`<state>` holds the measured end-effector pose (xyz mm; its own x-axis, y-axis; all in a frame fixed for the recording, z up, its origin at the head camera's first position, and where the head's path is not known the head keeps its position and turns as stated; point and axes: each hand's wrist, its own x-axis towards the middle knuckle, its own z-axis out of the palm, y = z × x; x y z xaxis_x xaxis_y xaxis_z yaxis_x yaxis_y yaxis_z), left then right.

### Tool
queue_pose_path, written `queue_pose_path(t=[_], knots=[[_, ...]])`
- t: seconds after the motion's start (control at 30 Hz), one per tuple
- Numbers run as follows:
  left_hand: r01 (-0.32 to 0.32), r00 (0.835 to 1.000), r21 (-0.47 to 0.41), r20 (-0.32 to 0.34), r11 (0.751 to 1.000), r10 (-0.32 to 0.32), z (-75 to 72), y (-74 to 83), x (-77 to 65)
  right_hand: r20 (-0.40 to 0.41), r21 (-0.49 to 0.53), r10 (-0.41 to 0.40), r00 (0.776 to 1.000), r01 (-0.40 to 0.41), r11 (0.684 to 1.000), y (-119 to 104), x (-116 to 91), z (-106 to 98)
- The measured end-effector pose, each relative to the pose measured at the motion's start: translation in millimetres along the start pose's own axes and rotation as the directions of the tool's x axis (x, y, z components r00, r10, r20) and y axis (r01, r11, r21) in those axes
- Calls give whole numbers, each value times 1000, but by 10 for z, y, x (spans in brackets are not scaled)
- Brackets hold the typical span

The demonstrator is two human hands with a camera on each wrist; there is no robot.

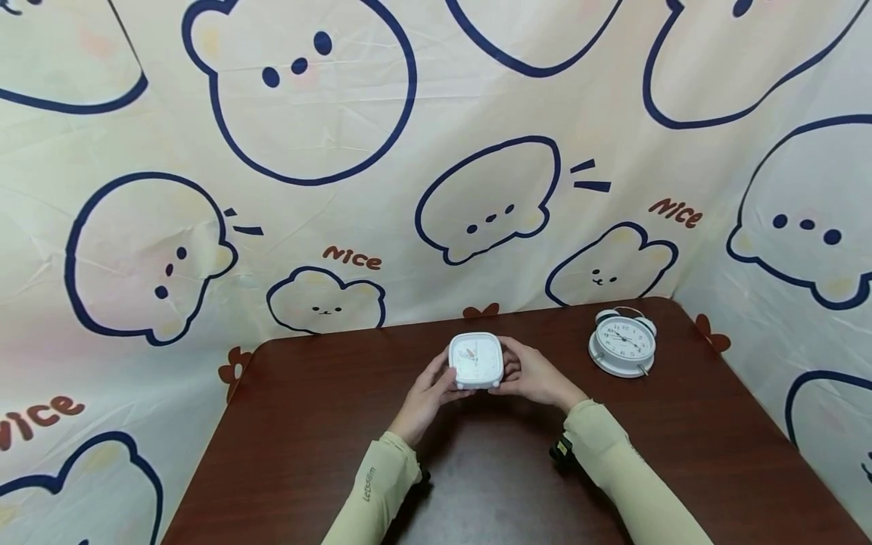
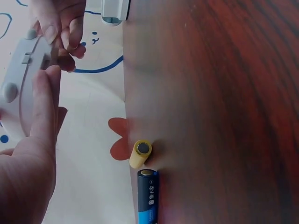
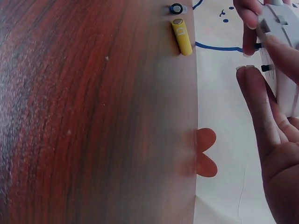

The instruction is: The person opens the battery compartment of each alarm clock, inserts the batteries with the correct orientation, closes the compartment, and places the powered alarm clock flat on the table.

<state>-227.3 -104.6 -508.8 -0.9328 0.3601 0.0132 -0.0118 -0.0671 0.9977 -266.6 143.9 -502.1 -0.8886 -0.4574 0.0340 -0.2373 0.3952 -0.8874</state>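
Note:
A small white square alarm clock (image 1: 476, 360) is held up above the table, its dial turned toward the head camera. My left hand (image 1: 429, 397) grips its left side, the thumb at the lower front edge. On the opposite side my right hand (image 1: 534, 372) holds it by the edge. In the right wrist view the underside of the clock (image 3: 286, 35) shows, with two small black knobs on its back near the fingertips. A yellow battery (image 2: 140, 155) and a black-and-blue battery (image 2: 147, 198) are on the table, hidden from the head view.
A round white twin-bell alarm clock (image 1: 623, 342) stands at the back right of the dark brown table (image 1: 320, 424). Cloth with cartoon bears (image 1: 327, 299) hangs behind the table and along its sides.

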Motion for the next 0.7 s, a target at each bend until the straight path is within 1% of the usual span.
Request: queue_pose_path(t=[0.1,0.27,0.5,0.6,0.7], knots=[[-19,1000,14,-8,1000,19,-9,4,-2,9,0,-3,1000,3,1000,-1,5,4],[-25,999,22,-20,999,26,-20,5,0,36,20,-5,999,4,1000,28,-1,23],[0,998,16,-64,1000,1,-19,27,-4,55,23,-25,998,24,999,-12,-17,48],[7,997,15,-83,1000,-5,-13,48,-4,69,24,-7,998,5,1000,-31,-27,50],[16,994,19,-108,1000,-14,-3,69,0,98,52,10,995,-15,999,-33,-29,45]])
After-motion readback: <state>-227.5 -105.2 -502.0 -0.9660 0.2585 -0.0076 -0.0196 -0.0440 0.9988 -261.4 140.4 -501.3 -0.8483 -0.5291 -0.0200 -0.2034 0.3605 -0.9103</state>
